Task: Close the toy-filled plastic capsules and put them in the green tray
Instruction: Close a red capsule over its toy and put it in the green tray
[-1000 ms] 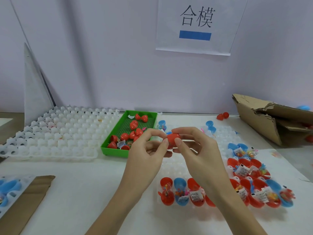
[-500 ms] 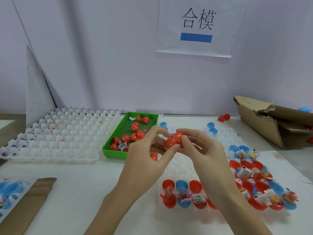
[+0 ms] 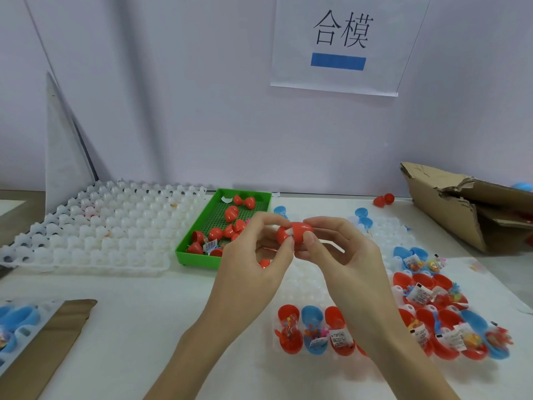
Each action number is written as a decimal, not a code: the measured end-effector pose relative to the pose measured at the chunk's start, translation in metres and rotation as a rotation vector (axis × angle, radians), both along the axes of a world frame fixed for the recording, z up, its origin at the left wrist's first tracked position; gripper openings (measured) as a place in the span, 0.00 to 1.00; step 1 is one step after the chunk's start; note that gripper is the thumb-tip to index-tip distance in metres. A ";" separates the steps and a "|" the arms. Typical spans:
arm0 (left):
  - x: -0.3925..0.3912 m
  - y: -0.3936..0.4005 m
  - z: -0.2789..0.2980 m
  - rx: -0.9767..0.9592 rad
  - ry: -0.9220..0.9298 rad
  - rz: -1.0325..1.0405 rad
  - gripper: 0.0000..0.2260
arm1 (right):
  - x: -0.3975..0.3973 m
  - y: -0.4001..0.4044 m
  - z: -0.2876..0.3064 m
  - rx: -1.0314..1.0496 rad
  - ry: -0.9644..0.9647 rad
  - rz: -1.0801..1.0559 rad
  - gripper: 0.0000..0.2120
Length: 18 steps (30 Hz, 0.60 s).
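White tabletop [image 3: 138, 327] carries open, toy-filled capsule halves [image 3: 314, 332] nearest the viewer. Above them, left hand [image 3: 251, 261] and right hand [image 3: 343, 255] both pinch one red capsule [image 3: 292, 233] by curled fingertips, a white slip showing at its seam. Beyond, green tray [image 3: 190, 255] holds red capsules. Wall sign [image 3: 340, 44] reads "合模".
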State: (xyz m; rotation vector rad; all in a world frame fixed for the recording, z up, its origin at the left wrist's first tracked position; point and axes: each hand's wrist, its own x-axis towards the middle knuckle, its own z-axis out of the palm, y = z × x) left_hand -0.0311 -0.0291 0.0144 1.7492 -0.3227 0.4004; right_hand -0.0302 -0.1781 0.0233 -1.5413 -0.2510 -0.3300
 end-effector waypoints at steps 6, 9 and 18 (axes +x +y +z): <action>-0.001 -0.001 0.003 -0.071 -0.025 -0.066 0.13 | -0.002 -0.004 0.006 -0.053 -0.087 -0.012 0.07; -0.004 -0.004 0.004 -0.051 -0.039 -0.064 0.12 | -0.004 -0.004 0.006 -0.070 -0.126 -0.025 0.06; -0.005 -0.006 0.003 -0.098 -0.055 0.014 0.14 | -0.004 -0.004 0.007 -0.088 -0.117 -0.017 0.07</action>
